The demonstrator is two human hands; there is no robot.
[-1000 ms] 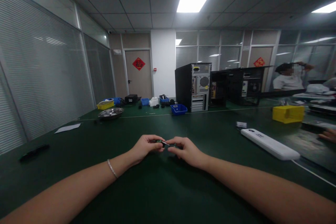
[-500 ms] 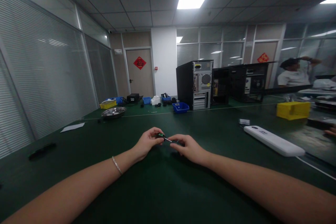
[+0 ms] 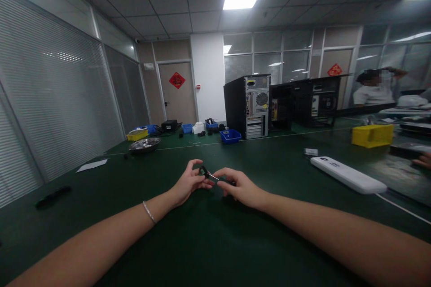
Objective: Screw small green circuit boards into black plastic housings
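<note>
Small part [image 3: 203,171] turned in left hand [image 3: 187,183].

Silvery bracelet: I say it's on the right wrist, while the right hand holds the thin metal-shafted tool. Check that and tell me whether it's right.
Wrong on the wrist: the head view shows the silvery bracelet on the left wrist. The right hand does hold the thin metal-shafted tool, as you said.
</note>
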